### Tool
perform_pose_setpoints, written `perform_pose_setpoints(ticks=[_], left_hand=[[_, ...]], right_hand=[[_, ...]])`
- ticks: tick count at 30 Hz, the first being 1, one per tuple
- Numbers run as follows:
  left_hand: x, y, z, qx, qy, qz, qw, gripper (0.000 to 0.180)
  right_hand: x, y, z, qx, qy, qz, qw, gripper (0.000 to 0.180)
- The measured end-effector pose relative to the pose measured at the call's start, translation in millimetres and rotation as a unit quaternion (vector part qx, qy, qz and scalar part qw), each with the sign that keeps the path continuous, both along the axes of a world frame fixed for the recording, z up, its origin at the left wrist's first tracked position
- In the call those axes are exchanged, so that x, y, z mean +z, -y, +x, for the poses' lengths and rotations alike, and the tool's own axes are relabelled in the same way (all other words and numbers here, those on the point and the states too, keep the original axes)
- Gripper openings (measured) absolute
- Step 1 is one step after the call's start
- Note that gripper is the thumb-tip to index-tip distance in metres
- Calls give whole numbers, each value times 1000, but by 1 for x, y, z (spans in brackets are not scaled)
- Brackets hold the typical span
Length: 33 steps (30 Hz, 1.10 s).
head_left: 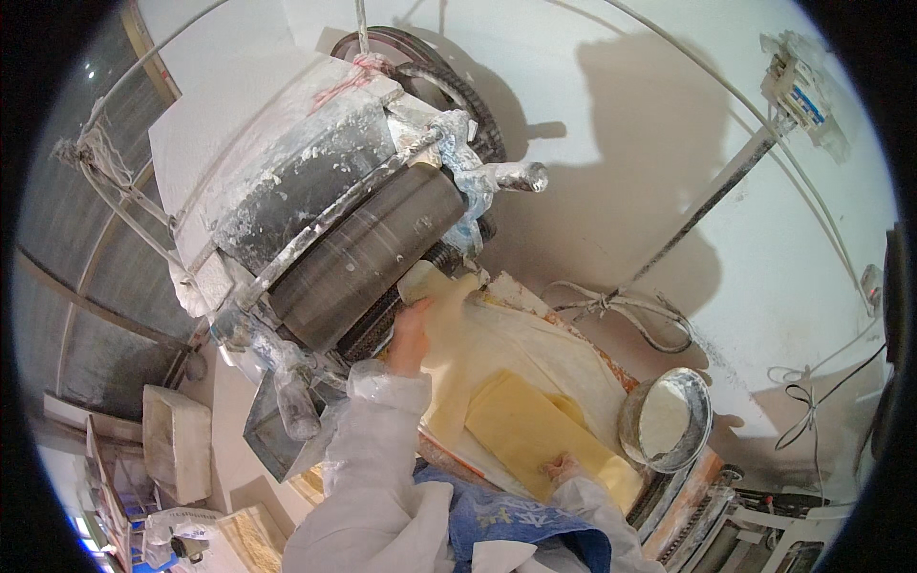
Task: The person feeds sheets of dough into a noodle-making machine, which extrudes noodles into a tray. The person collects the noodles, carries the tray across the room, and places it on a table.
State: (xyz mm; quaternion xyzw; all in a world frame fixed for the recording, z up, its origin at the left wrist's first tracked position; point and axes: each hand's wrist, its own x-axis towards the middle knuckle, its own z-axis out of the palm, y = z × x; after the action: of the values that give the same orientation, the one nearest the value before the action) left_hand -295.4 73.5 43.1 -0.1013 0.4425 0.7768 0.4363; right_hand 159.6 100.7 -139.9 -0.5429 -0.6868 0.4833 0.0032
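Note:
My left hand (409,342) is beside the roller of a flour-covered rolling machine (368,253), its fingers closed on the edge of a pale dough sheet (449,320). The sheet hangs blurred from the roller side onto a cloth-covered board. On that board lies a folded yellow dough sheet (530,430). My right hand (565,469) rests on the folded sheet near its lower edge, fingers laid on the surface; part of this hand is hidden by the sleeve.
A round metal bowl of white flour (666,413) stands right of the dough. Knobbed handles (521,177) stick out from the machine, and a large wheel (458,91) is behind it. At lower left sits a pale bin (177,444). A looped cord (635,310) hangs along the wall.

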Motion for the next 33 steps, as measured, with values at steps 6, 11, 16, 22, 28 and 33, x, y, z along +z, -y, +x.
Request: perform_pose_setpoints(ticks=[6,11,16,22,28,33], left_hand=[[-54,80,70,-55,-316,-198,926,22],[-95,153,165,-144,-277,-391,866,27],[-73,122,211,-285,-298,-222,884,26],[-24,69,256,-308,-289,-138,896,21],[-12,85,306,-379,-280,-135,872,19],[-16,91,314,-417,-294,-145,848,20]], right_hand=[[15,6,48,-167,-217,-198,941,24],[2,34,146,-430,-143,82,887,22],[-34,43,184,-307,44,75,948,19],[-62,23,196,-235,131,56,961,17],[29,16,155,-261,175,26,949,17],[142,22,131,-165,205,14,965,21]])
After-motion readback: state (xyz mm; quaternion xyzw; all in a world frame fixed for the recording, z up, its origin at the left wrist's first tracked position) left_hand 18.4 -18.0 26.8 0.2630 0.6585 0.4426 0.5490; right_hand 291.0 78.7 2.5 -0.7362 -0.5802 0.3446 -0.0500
